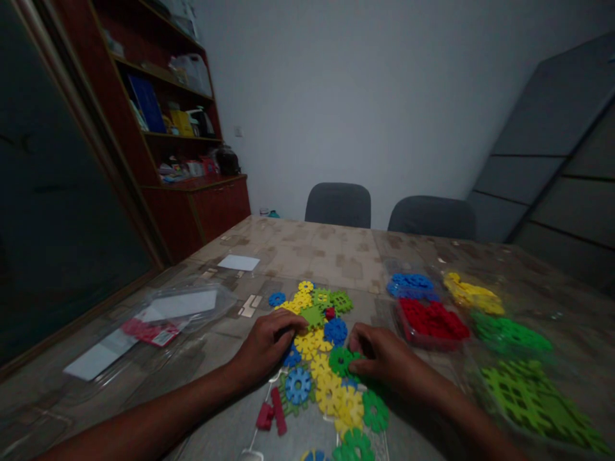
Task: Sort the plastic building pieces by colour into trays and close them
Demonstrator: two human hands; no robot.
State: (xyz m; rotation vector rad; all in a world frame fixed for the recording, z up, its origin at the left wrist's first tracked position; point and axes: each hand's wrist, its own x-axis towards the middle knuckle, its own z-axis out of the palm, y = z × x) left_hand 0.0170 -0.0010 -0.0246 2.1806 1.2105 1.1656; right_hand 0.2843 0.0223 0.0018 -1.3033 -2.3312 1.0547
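A group of toothed plastic gear pieces lies on the table in front of me, with yellow gears (329, 393) running along its middle. My right hand (382, 352) pinches a green gear (340, 362) at its right edge. Curled over the other side, my left hand (266, 339) has its fingertips at the edge of a light green square piece (313, 317); what lies between its fingers is hidden. A dark blue gear (335, 331) and a small red piece (330, 313) sit between the hands. Nearer me are a blue gear (298, 385) and red bars (278, 411).
On the right stand clear containers of blue (412, 285), red (432, 320), yellow (473, 294), green (512, 334) and light green pieces (538, 400). Plastic packaging (192, 307) and a white card (239, 262) lie left. Two grey chairs (337, 203) stand behind the table.
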